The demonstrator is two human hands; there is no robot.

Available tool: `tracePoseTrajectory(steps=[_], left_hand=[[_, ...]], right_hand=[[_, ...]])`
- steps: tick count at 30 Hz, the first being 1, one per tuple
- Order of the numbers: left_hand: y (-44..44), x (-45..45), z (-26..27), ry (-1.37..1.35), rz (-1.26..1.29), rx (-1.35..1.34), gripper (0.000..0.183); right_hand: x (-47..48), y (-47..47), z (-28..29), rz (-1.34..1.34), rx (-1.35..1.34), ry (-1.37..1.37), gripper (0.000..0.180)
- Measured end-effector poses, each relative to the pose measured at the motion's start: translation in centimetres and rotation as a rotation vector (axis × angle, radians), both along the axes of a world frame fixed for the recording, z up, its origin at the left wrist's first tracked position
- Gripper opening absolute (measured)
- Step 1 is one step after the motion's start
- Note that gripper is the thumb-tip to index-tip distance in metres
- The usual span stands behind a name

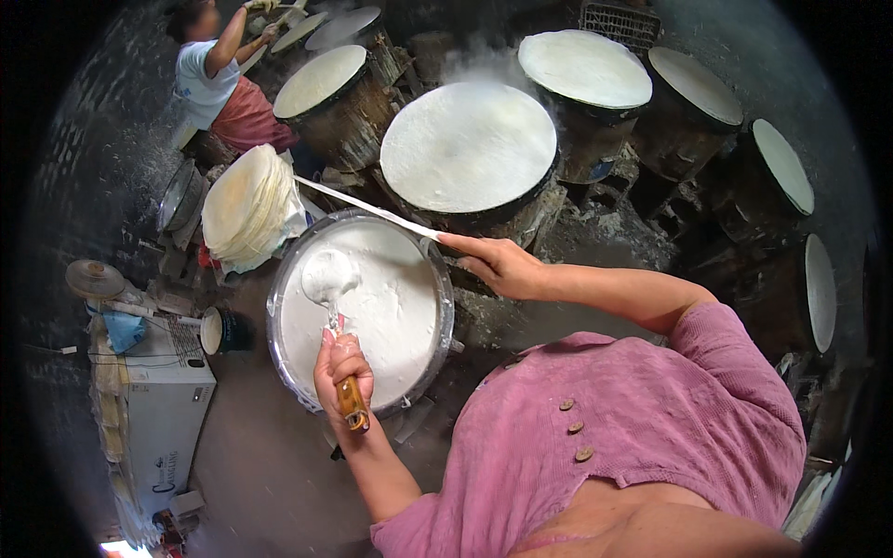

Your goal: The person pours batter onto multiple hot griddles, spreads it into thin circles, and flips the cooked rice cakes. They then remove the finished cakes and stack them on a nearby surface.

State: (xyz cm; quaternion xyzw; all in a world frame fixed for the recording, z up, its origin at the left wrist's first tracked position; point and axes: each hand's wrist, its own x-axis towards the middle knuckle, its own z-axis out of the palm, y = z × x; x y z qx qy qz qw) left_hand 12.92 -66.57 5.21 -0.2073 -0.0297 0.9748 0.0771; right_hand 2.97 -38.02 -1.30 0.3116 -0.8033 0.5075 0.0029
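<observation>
My left hand (343, 370) grips the wooden handle of a metal ladle (352, 403). The ladle's bowl is coated in white batter (391, 314) and lies at or just over the batter's surface. That batter fills a wide round tub (447, 314), whose rim looks lined with clear plastic. A long, thin white stick (370, 204) is in my right hand (499, 266), pinched near one end. The stick slants over the tub's far rim, its far tip beside a stack of thin round pale sheets (244, 209). Whether the tip touches the stack I cannot tell.
Beyond the tub a drum steamer (469, 148) bears a round white surface, steam rising. Several similar drums (584, 68) curve around to the right. A co-worker (216, 84) handles a stick at far left. Nearer left are a white box (164, 418), a bucket (234, 330) and a fan (95, 279).
</observation>
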Motion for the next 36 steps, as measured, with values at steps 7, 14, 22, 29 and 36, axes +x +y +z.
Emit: tracePoseTrajectory(steps=[7, 14, 22, 29, 36], left_hand=[[3.1, 3.4, 6.3, 0.495, 0.041, -0.067, 0.017], [4.5, 0.2, 4.9, 0.213, 0.076, -0.165, 0.035], [12.0, -0.8, 6.1, 0.281, -0.037, -0.312, 0.029], [25.1, -5.9, 6.5, 0.562, -0.365, -1.004, 0.048], [35.6, -8.4, 3.3, 0.488, -0.751, 0.428, 0.052]], right_hand=[[2.8, 7.1, 0.6, -0.091, 0.134, -0.318, 0.047], [5.1, 12.2, -0.6, -0.109, 0.047, -0.412, 0.047], [8.9, 22.5, -3.6, -0.494, -0.19, -0.492, 0.048], [12.0, 27.9, -5.7, -0.726, -0.442, -0.515, 0.047], [19.0, 32.8, -7.5, -0.989, -0.471, -0.594, 0.046]])
